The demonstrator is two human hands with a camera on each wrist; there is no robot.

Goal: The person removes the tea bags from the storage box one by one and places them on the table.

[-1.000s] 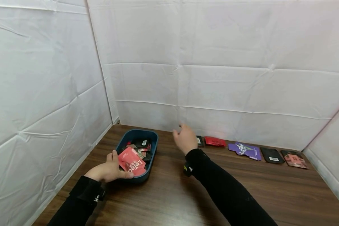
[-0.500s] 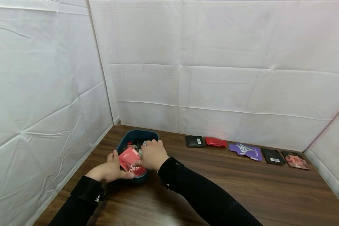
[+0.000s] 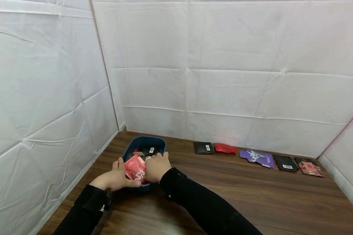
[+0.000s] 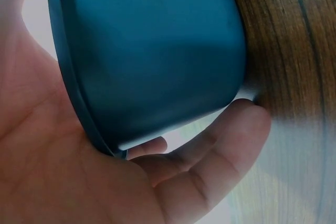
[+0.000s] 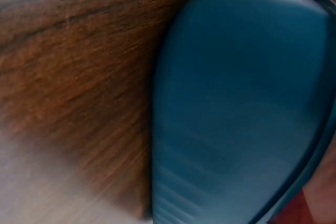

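A dark blue tray (image 3: 148,139) with several packets stands at the table's left. My left hand (image 3: 113,179) grips its near left corner, thumb over the rim and fingers curled round the outer wall; the left wrist view shows that hand (image 4: 199,177) curled round the tray (image 4: 157,51). My right hand (image 3: 156,167) reaches into the near end of the tray and holds a red packet (image 3: 134,167), tilted up between the two hands. The right wrist view shows the tray's outer wall (image 5: 236,103) and a sliver of the red packet (image 5: 292,216).
Several packets lie in a row along the back wall: black (image 3: 203,147), red (image 3: 225,148), purple (image 3: 256,157), black (image 3: 285,162) and a dark pink one (image 3: 309,166). White cloth walls close off the left, back and right. The wooden table (image 3: 253,195) stretches to the right.
My right hand came back from the row of packets to the tray and took hold of the red packet, which now stands tilted up. The left hand kept its grip on the tray.
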